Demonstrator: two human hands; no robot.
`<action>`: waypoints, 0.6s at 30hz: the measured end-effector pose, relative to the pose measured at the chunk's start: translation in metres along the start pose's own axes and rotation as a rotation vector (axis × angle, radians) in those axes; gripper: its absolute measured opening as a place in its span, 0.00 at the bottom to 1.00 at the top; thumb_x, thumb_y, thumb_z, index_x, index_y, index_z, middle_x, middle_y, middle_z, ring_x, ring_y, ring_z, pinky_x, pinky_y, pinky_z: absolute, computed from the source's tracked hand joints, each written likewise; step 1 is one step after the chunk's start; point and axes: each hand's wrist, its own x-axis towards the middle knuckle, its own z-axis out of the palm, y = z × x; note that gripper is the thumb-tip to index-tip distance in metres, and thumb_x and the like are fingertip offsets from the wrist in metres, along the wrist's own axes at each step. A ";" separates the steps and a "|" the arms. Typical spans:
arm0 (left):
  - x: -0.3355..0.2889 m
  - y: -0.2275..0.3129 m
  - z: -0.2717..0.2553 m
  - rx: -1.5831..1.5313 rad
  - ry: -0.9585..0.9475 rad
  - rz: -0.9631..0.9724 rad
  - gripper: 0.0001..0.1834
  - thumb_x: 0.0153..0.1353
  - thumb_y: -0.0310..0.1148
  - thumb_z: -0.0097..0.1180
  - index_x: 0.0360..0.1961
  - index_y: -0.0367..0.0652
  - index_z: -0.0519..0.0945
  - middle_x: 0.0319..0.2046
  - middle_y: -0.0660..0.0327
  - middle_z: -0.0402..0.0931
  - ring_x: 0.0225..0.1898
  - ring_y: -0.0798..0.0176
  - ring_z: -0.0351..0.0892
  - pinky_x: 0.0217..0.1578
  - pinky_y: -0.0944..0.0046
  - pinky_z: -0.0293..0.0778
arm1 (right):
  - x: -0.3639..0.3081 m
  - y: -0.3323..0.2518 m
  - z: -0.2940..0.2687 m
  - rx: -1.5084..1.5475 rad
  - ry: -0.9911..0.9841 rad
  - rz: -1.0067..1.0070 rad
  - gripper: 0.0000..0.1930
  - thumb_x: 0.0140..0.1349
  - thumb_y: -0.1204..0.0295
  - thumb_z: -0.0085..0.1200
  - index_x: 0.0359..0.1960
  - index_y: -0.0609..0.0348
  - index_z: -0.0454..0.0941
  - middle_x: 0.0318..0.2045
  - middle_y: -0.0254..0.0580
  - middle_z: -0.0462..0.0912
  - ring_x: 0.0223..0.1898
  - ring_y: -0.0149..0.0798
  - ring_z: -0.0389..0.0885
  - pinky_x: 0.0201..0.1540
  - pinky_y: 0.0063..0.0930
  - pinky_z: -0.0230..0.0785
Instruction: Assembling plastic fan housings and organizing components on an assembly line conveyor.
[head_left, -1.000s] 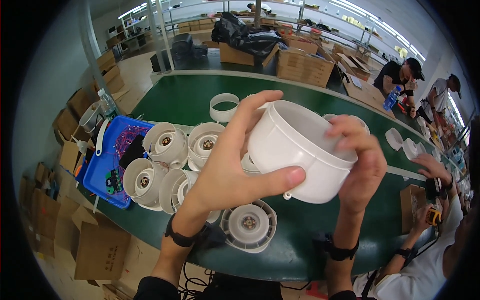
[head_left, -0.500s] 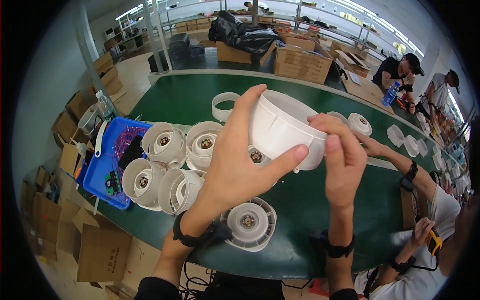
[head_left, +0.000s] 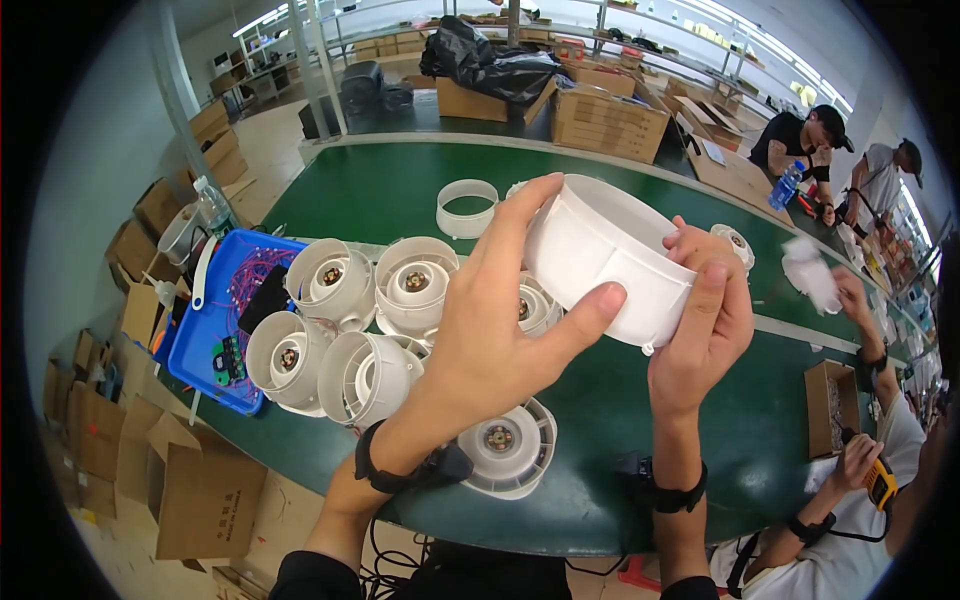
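Observation:
A white plastic ring-shaped housing (head_left: pixel 605 262) is held up in the air, tilted, above the middle of the green table. My left hand (head_left: pixel 505 315) wraps its left side, thumb along the outer wall and fingers over the rim. On the right side my right hand (head_left: pixel 705 325) grips the rim, with the fingertips curled over the edge. Below my left wrist lies a flat round white base (head_left: pixel 505 462) with a motor-like hub at its centre. Several white housings with similar hubs, such as this one (head_left: pixel 415 285), are grouped to the left.
A blue tray (head_left: pixel 215 395) with wires and a green circuit board sits at the left edge. Beyond the housings stands an empty white ring (head_left: pixel 467 225). At right, a co-worker's hand (head_left: pixel 850 295) holds a white part, near a small cardboard box (head_left: pixel 822 425).
The housing and both my hands have shifted slightly right, and my right fingers have moved along the rim. The co-worker's arm has swung right, away from the middle of the table.

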 end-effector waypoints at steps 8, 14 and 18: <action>0.007 -0.009 -0.020 -0.225 -0.022 -0.138 0.27 0.65 0.37 0.56 0.63 0.37 0.68 0.54 0.52 0.75 0.54 0.55 0.76 0.52 0.60 0.72 | 0.005 -0.003 -0.009 0.161 -0.002 0.150 0.18 0.77 0.64 0.35 0.37 0.67 0.73 0.38 0.44 0.77 0.42 0.37 0.77 0.65 0.49 0.64; 0.010 0.005 -0.034 -0.632 -0.323 -0.379 0.46 0.58 0.42 0.63 0.70 0.37 0.51 0.61 0.46 0.63 0.60 0.55 0.68 0.60 0.57 0.65 | 0.004 0.010 -0.010 0.487 -0.071 0.209 0.18 0.77 0.63 0.34 0.35 0.64 0.70 0.40 0.50 0.78 0.48 0.42 0.77 0.66 0.47 0.62; 0.011 0.004 -0.033 -0.621 -0.355 -0.368 0.49 0.54 0.40 0.66 0.70 0.37 0.51 0.58 0.47 0.64 0.60 0.55 0.68 0.60 0.57 0.66 | 0.009 -0.001 -0.005 0.474 -0.107 0.266 0.16 0.76 0.65 0.34 0.36 0.63 0.70 0.53 0.62 0.75 0.58 0.49 0.73 0.65 0.43 0.60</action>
